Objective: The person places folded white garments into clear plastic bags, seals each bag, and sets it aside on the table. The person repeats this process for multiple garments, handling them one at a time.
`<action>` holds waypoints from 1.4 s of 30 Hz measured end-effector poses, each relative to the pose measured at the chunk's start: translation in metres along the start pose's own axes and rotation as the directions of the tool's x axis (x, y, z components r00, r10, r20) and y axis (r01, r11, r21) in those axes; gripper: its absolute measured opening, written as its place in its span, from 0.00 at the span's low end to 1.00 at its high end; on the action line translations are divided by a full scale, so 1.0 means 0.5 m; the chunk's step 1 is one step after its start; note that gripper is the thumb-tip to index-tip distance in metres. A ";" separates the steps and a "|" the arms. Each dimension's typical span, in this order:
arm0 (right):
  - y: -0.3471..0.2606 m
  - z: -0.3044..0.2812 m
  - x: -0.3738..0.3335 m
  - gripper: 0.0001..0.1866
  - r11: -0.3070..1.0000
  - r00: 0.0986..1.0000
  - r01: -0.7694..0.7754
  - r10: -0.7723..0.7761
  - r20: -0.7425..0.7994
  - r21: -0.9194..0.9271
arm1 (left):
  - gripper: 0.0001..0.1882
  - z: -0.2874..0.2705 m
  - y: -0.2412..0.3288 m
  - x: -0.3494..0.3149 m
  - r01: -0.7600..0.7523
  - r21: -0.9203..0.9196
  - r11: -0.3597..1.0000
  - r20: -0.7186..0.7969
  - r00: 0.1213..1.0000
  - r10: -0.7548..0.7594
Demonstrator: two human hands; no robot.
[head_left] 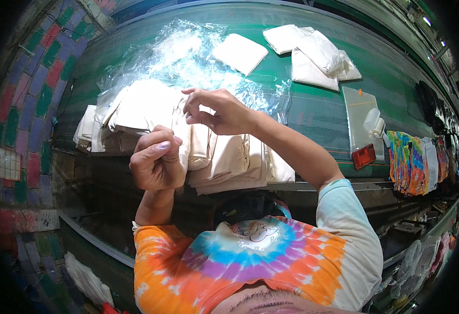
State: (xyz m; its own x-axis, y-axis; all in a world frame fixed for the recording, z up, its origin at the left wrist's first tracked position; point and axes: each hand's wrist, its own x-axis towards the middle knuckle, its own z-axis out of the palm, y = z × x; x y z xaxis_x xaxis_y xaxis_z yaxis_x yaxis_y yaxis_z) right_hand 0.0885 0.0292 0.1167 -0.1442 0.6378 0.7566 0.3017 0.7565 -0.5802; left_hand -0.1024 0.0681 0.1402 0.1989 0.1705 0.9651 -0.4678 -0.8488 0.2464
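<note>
My left hand (158, 160) is closed in front of the folded cream cloths, its thumb pressed to the curled fingers. Whatever it may hold is too small or too clear to make out. My right hand (216, 111) hovers above the cloths, its fingers loosely bent with a gap before the thumb, and nothing shows in it. Beneath both hands, folded cream cloths (227, 159) lie along the table's near edge. A stack of them (143, 107) sits to the left. Crumpled clear plastic bags (161, 57) spread behind the stack, shining in bright light.
The green table (318, 123) carries a folded cream piece (240, 53) and several packed ones (316, 57) at the back. At right lie a clear plastic sheet (357, 112), a red phone-like object (364, 156) and tie-dyed cloths (408, 159). A dark round object (247, 206) is below the near edge.
</note>
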 end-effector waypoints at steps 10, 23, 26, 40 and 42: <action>-0.019 -0.031 -0.010 0.10 0.986 0.973 0.114 -0.135 -0.186 -0.122 | 0.10 0.026 -0.037 0.049 0.051 -0.010 0.999 -0.192 0.980 -0.052; -0.042 -0.058 -0.045 0.16 0.974 0.958 0.038 -0.099 -0.269 -0.222 | 0.11 0.086 -0.049 0.052 0.082 -0.114 0.990 -0.153 0.983 -0.099; -0.050 -0.064 -0.052 0.17 0.973 0.966 0.023 -0.080 -0.244 -0.228 | 0.11 0.086 -0.046 0.048 0.093 -0.098 0.991 -0.128 0.986 -0.105; -0.081 -0.079 -0.066 0.11 0.979 0.983 -0.057 0.020 -0.182 -0.198 | 0.10 0.076 -0.048 0.038 0.065 -0.028 0.998 0.069 0.996 -0.063; -0.083 -0.079 -0.068 0.14 0.975 0.984 -0.081 0.044 -0.173 -0.209 | 0.10 0.079 -0.047 0.037 0.074 -0.037 0.997 0.102 0.992 -0.070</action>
State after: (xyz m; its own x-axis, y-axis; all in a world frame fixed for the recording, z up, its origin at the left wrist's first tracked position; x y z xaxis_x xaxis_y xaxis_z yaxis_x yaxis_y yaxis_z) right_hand 0.1179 -0.0297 0.1269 0.0342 0.6361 0.7708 0.5027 0.6556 -0.5634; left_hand -0.0537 0.0713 0.1488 0.3177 0.1778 0.9314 -0.4831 -0.8148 0.3204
